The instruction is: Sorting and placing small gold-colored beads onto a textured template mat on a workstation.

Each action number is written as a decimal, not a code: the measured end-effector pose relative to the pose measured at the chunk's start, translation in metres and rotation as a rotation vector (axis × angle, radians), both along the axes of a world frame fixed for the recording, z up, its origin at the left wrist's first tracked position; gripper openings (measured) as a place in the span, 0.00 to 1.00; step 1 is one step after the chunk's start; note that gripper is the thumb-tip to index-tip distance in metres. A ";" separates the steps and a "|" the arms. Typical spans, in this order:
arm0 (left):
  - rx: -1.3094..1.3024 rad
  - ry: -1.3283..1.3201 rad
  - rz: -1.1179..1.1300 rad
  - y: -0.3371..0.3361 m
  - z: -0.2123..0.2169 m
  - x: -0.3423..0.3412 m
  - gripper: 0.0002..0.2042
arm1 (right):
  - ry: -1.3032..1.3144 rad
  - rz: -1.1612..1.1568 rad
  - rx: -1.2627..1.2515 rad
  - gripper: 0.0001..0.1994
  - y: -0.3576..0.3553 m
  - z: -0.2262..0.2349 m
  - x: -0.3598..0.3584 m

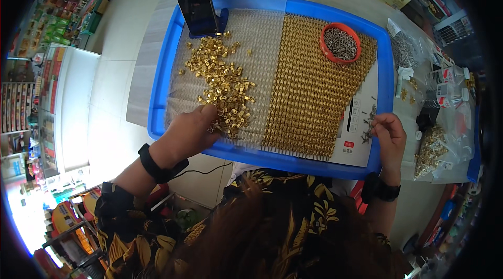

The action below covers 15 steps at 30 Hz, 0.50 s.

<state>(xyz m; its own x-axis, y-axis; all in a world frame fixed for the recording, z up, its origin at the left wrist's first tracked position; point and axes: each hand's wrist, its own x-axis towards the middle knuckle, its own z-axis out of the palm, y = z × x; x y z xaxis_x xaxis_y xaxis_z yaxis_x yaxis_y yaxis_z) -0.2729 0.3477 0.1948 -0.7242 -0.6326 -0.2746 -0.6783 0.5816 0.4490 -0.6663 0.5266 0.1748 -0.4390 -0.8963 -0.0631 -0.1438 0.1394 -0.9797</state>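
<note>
Roughly the right half of the mesh grid in the blue tray was filled with brass pieces; left half bare, loose brass pile under the left hand, right hand pinching small screws.

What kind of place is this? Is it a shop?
Probably a small shop used as a workbench: shelves of packaged goods line the side, while a blue tray holds loose brass pieces and an orange bowl of screws.
</note>
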 end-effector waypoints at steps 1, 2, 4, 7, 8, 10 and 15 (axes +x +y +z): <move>0.004 0.045 0.020 0.000 -0.001 0.001 0.16 | 0.000 0.000 0.003 0.06 0.000 0.000 0.000; 0.005 0.046 0.021 -0.001 -0.002 0.002 0.16 | -0.002 -0.005 0.005 0.06 0.000 0.000 0.000; 0.023 0.046 0.116 -0.005 -0.005 0.002 0.15 | -0.006 -0.014 0.008 0.06 0.000 0.000 0.001; 0.050 0.103 0.210 -0.016 -0.009 0.002 0.15 | 0.002 -0.004 0.004 0.06 0.000 0.000 0.001; 0.067 0.159 0.255 -0.021 -0.011 0.002 0.15 | 0.006 0.001 0.002 0.06 -0.001 -0.001 0.001; 0.086 0.219 0.304 -0.027 -0.012 0.003 0.14 | 0.013 0.012 0.003 0.06 -0.004 -0.002 0.003; -0.047 0.248 0.094 -0.024 0.019 -0.015 0.10 | 0.007 -0.009 -0.002 0.07 0.000 -0.001 0.002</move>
<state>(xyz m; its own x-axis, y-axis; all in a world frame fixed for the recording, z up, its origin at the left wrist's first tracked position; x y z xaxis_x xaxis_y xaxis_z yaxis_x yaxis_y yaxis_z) -0.2876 0.3241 0.2137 -0.7029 -0.7083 -0.0651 -0.6034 0.5453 0.5818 -0.6639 0.5268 0.1735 -0.4471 -0.8926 -0.0581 -0.1493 0.1385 -0.9790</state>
